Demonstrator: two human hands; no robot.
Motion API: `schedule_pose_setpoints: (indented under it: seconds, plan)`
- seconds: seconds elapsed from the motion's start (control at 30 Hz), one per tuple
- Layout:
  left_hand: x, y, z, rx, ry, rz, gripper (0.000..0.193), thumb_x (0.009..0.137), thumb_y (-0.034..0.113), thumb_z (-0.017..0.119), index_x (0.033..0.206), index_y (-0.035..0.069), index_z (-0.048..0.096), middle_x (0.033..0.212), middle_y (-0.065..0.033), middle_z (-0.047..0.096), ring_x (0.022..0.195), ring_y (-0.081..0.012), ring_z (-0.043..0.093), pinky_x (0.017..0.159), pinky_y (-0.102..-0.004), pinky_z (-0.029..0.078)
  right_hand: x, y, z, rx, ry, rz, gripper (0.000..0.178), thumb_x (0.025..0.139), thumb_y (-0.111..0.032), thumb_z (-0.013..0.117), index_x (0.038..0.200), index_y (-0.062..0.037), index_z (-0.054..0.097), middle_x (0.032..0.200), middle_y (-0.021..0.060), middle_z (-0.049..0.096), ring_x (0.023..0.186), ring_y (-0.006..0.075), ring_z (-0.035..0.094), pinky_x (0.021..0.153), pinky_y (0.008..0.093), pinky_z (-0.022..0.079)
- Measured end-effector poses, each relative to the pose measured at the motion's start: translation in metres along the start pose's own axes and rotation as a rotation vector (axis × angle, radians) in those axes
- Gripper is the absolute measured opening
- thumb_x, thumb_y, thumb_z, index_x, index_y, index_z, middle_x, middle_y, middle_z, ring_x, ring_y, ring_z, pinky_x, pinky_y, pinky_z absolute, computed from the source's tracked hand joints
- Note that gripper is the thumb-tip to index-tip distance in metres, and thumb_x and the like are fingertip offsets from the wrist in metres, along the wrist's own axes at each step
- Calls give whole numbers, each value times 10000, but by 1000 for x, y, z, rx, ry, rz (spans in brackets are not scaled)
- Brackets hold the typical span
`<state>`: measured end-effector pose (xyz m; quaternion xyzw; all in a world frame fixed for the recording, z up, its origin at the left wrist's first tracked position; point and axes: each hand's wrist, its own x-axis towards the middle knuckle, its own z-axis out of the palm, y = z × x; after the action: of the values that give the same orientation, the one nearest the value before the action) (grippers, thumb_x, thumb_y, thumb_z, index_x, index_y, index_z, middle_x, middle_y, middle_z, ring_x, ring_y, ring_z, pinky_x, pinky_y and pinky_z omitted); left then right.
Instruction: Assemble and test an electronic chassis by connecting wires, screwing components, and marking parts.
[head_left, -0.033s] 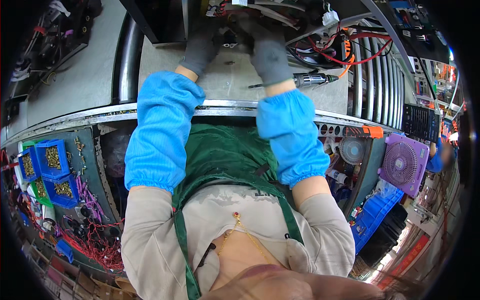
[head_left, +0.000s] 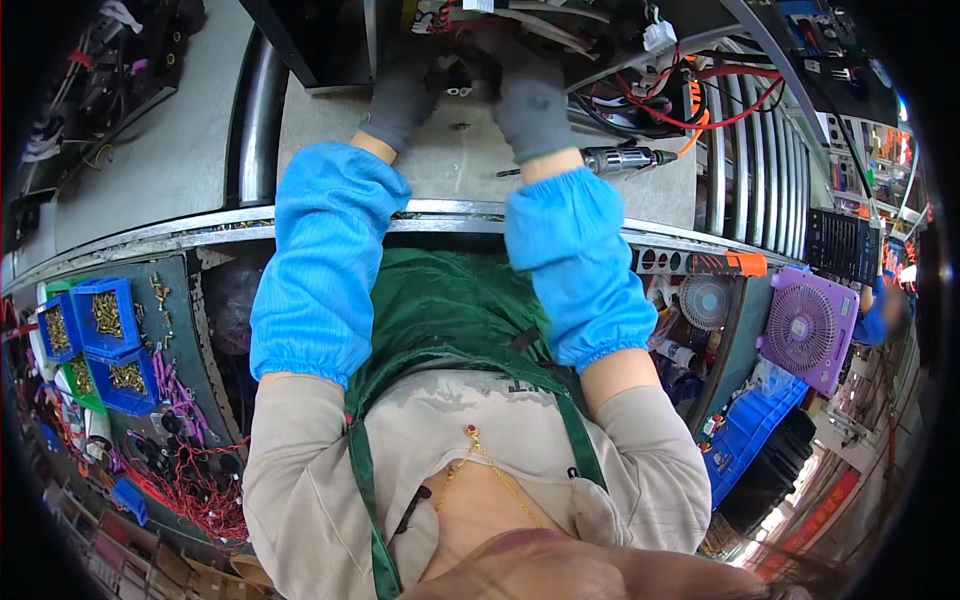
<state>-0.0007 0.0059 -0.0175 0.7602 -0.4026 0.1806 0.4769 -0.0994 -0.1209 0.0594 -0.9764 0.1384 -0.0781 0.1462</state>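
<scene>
Both my hands, in grey gloves, reach into the shadowed underside of a dark metal housing at the top of the view. My left hand is by the housing's left inner part, its fingers lost in shadow. Close beside it, my right hand points inward, its fingertips also dark and hidden. Between them a small light-coloured metal piece shows; whether either hand grips it cannot be seen. A power screwdriver lies on the metal worktop, just right of my right wrist, its bit pointing left.
Red and black cables and a white connector hang at the housing's right. Metal rollers run beyond the worktop. Blue bins of brass screws stand at left, near red wires. A purple fan stands at right.
My right hand and forearm have shifted slightly to the left, showing more of the power screwdriver's body. My left hand stays in place.
</scene>
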Motion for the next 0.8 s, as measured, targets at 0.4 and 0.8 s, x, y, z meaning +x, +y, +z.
schedule_pose_setpoints:
  seconds: [0.4, 0.8]
  plan:
    - [-6, 2, -19, -111, -79, -76, 438, 757, 73, 616, 1190, 68, 550, 1099, -184, 591, 966, -351, 586, 798, -396, 494, 0, -6, 4, 720, 314, -209, 331, 751, -37, 641, 1076, -86, 609, 934, 105, 668, 834, 237, 645, 691, 326, 525]
    - [-6, 2, -31, -60, -142, -140, 387, 810, 125, 607, 1188, 60, 556, 1078, -196, 607, 971, -346, 600, 820, -358, 491, 17, -17, 0, 776, 216, 37, 210, 832, -181, 623, 958, -18, 666, 850, 102, 679, 726, 185, 633, 700, 320, 493]
